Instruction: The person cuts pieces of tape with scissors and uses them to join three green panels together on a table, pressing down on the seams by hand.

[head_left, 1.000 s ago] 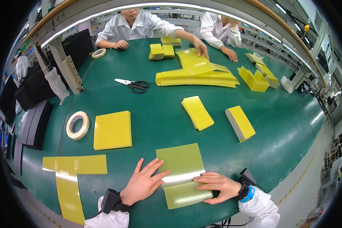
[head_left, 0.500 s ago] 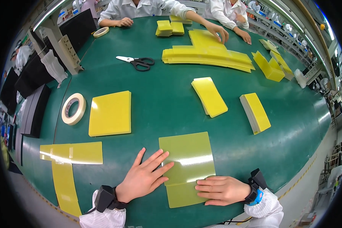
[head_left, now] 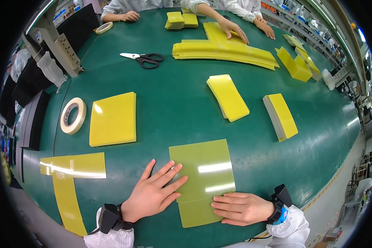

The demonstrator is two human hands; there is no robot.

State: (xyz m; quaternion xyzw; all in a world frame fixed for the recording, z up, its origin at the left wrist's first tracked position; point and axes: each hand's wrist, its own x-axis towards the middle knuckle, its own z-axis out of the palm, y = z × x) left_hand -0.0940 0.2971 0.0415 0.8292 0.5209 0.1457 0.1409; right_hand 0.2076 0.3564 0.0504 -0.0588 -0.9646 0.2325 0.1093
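Two yellow sheets (head_left: 201,169) meet flat, my spread left hand (head_left: 152,196) touching at nine o'clock, my right hand (head_left: 244,209), fingers together, at four.

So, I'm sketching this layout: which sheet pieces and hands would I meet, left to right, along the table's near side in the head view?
Roughly T-shaped yellow piece → left hand → larger yellow sheet → right hand. Left out: the shorter yellow sheet below the larger one, partly covered by the right hand.
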